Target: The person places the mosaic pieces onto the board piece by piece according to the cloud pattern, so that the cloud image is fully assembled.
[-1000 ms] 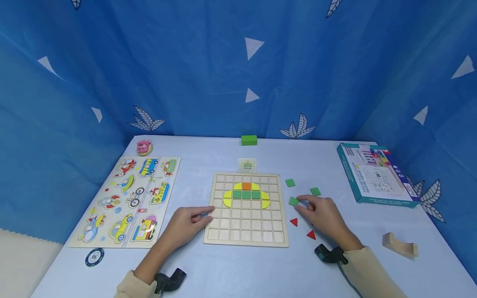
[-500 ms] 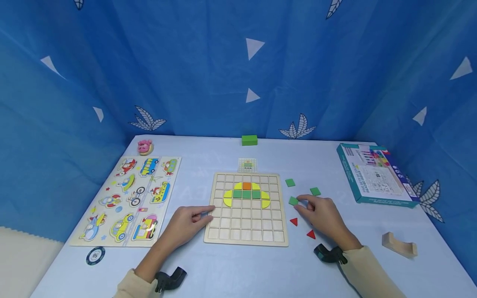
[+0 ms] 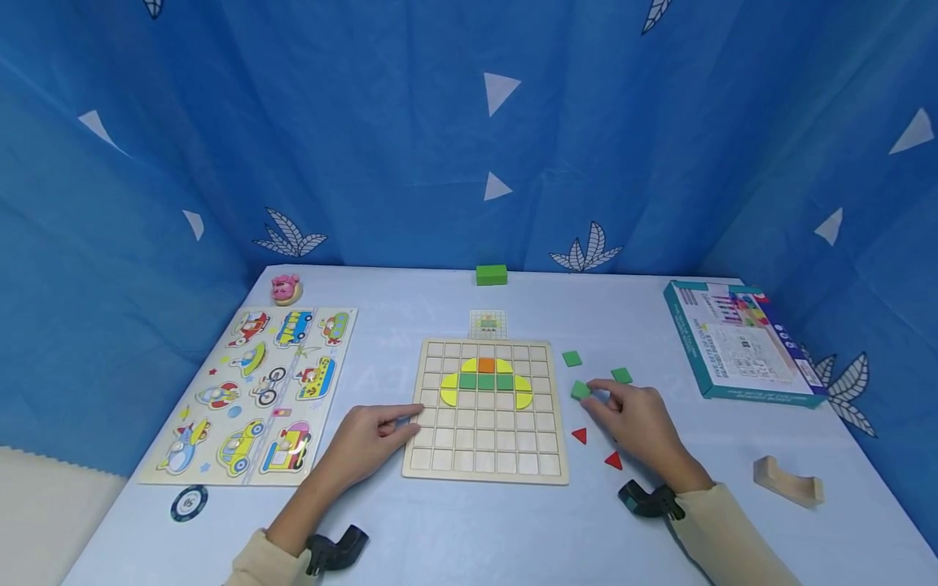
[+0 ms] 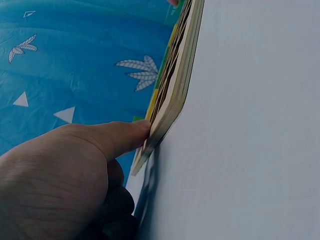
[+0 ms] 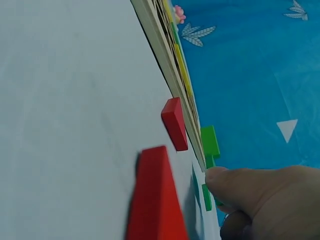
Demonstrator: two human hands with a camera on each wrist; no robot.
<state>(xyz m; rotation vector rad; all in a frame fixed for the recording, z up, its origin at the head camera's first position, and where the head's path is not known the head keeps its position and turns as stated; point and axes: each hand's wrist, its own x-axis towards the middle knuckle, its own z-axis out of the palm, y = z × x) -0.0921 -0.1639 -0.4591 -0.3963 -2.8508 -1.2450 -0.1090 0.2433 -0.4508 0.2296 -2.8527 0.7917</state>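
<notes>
My right hand [image 3: 635, 417] pinches a green square tile [image 3: 580, 390] between thumb and fingertips, just right of the wooden grid board [image 3: 443, 464]. In the right wrist view the thumb covers much of that tile. Two other green tiles [image 3: 572, 359] lie close by, and two red triangle pieces [image 3: 580, 436] lie nearer the front. The board bears an orange square [image 3: 486, 365], a row of green squares [image 3: 486, 382] and yellow curved pieces [image 3: 449, 397]. With index finger extended, my left hand [image 3: 366, 439] touches the board's left edge; its thumb [image 4: 131, 135] meets the side there.
A small pattern card [image 3: 488, 324] lies behind the board, with a green block [image 3: 491, 275] farther back. At left are a vehicle puzzle board [image 3: 220, 382], a pink figurine [image 3: 286, 289] and a round chip [image 3: 189, 503]. A box [image 3: 743, 346] and a wooden arch [image 3: 788, 482] sit at right.
The right hand's green tile has shifted slightly up and now looks tilted in the fingers. The left hand stays at the board's edge.
</notes>
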